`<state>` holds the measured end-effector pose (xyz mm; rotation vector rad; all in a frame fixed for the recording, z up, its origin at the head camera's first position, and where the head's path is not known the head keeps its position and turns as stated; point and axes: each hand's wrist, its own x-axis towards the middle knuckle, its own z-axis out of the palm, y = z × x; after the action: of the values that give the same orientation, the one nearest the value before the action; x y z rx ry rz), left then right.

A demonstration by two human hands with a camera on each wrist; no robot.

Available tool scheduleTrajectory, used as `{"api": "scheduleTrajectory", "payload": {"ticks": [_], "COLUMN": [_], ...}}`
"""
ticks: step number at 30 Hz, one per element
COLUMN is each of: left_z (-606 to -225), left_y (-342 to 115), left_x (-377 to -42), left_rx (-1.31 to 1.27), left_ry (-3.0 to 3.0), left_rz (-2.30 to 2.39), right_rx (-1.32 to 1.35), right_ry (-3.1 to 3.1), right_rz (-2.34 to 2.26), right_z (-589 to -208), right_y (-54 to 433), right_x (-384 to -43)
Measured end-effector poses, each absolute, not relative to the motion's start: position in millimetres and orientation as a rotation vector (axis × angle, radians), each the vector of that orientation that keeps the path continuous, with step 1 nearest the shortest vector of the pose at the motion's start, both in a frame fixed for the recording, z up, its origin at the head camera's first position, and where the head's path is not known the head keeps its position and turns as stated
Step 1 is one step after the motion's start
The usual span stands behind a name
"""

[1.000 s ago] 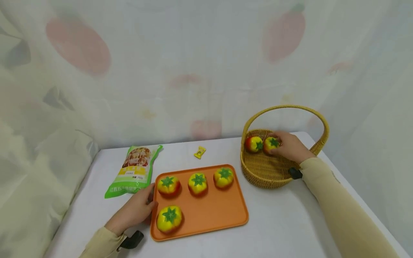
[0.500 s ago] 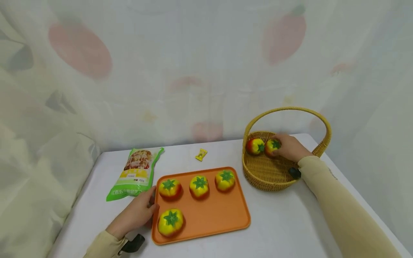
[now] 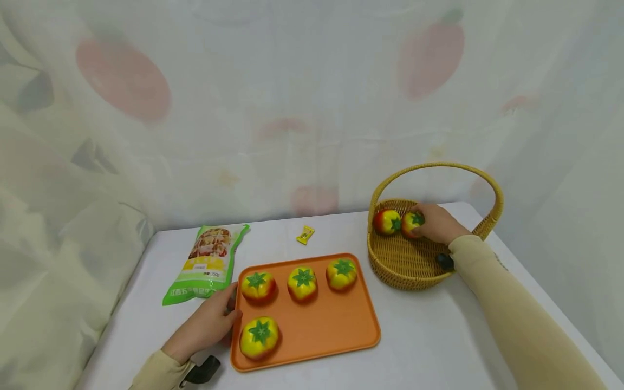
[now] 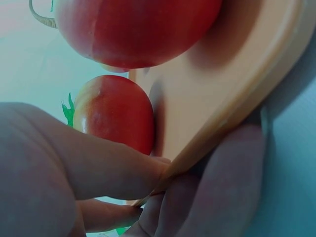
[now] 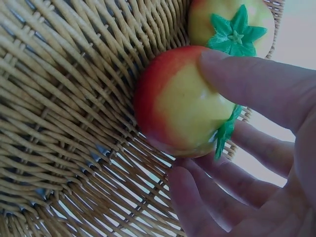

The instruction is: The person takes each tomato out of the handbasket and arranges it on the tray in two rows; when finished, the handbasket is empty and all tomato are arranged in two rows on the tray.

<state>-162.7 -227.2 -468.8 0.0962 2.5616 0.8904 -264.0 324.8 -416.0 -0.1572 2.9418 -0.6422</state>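
My right hand (image 3: 435, 223) reaches into the wicker basket (image 3: 407, 271) at the right and holds a toy tomato (image 5: 182, 103), yellow and red with a green star-shaped leaf top. In the right wrist view its thumb lies on one side of the fruit and its fingers curl at the other. A second toy tomato (image 3: 387, 222) sits beside it in the basket. At the left, my left hand (image 3: 208, 320) pinches the rim of an orange tray (image 3: 317, 330), thumb above and fingers beneath. Several more toy tomatoes (image 3: 301, 284) rest on this tray.
A green and white food bag (image 3: 207, 262) lies left of the tray, close to the left hand. Behind the tray is a small yellow wrapped candy (image 3: 305, 234). The basket's tall handle (image 3: 439, 165) arches over the right hand.
The head view has shifted slightly, so everything sits a little lower and further right. Both hands keep their places, at the tray rim and on the toy tomato in the basket.
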Motion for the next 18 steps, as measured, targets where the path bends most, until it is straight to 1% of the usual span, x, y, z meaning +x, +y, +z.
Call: {"api": "scheduleTrajectory", "payload": {"ticks": [11, 18], "left_z": [-468, -468], "left_y": [-232, -236], "left_x": [-167, -167], "left_rx": [0.120, 0.107], "left_ry": [2.589, 2.597], "left_rz": [0.849, 0.846], "right_rx": [-0.178, -0.213], "right_ry": [2.999, 3.010], "right_rz": [-0.602, -0.678], "right_z": [-398, -390], "right_y": [314, 299], "right_x": [-251, -236]}}
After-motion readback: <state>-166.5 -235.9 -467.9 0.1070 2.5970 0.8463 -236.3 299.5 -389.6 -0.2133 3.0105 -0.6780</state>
